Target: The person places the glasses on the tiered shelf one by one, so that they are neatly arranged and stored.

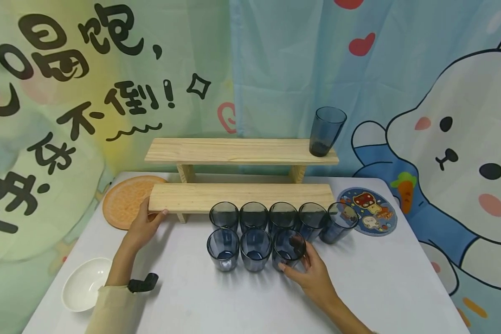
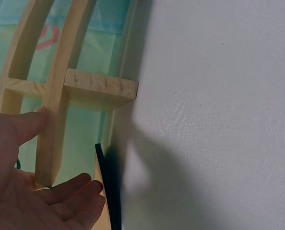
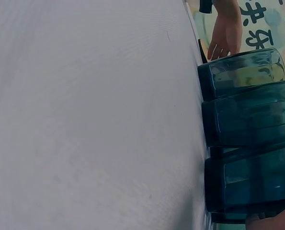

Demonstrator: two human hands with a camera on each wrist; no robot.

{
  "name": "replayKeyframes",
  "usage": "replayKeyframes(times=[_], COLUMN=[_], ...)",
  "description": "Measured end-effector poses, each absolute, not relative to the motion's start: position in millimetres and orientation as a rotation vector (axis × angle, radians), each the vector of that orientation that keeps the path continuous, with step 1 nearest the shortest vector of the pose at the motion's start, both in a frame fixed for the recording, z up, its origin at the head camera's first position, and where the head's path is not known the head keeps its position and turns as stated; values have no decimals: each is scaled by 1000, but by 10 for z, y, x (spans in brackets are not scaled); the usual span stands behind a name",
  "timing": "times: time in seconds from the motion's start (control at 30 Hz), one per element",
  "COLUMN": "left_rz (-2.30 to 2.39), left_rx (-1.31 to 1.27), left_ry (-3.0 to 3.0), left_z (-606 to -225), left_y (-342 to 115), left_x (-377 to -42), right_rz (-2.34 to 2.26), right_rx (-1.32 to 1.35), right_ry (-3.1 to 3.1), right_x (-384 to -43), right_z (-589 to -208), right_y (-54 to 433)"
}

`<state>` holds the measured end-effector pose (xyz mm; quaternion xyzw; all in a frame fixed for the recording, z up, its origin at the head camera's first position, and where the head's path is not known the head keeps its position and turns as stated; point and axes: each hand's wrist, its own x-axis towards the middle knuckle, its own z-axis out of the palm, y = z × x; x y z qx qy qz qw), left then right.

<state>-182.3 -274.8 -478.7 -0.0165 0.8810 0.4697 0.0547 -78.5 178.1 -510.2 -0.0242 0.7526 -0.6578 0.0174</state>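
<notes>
Blue-tinted drinking glasses stand in two rows on the table: three in front, among them a left glass [image 1: 223,250] and a middle glass [image 1: 255,250], and several behind [image 1: 224,216]. My right hand [image 1: 313,276] holds the right-hand front glass [image 1: 287,250], thumb on its near side and fingers round its right side. At the left end of the lower step of a two-tier wooden shelf [image 1: 183,197] is my left hand [image 1: 144,227]. Its thumb [image 2: 29,125] lies on the board's front edge and the fingers are at the board's end. One more glass [image 1: 326,132] stands on the right of the upper step.
Left of the shelf lies a round orange mat [image 1: 121,204], and a white bowl [image 1: 85,285] stands nearer, beside the left forearm. A round blue cartoon mat [image 1: 375,211] lies right of the glasses. Behind the white table [image 1: 200,306] hangs a printed curtain [image 1: 275,69].
</notes>
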Motion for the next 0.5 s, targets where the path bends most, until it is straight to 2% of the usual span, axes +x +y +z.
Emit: replayKeyframes(times=[0.5], left_rz=[1392], left_rx=[-58], left_ry=[2683], left_z=[-4789], left_y=[-2758], left_x=[-1825], right_rz=[-2038], right_rx=[-94], right_ry=[2396], right_x=[-737], right_z=[-4961], right_y=[1797])
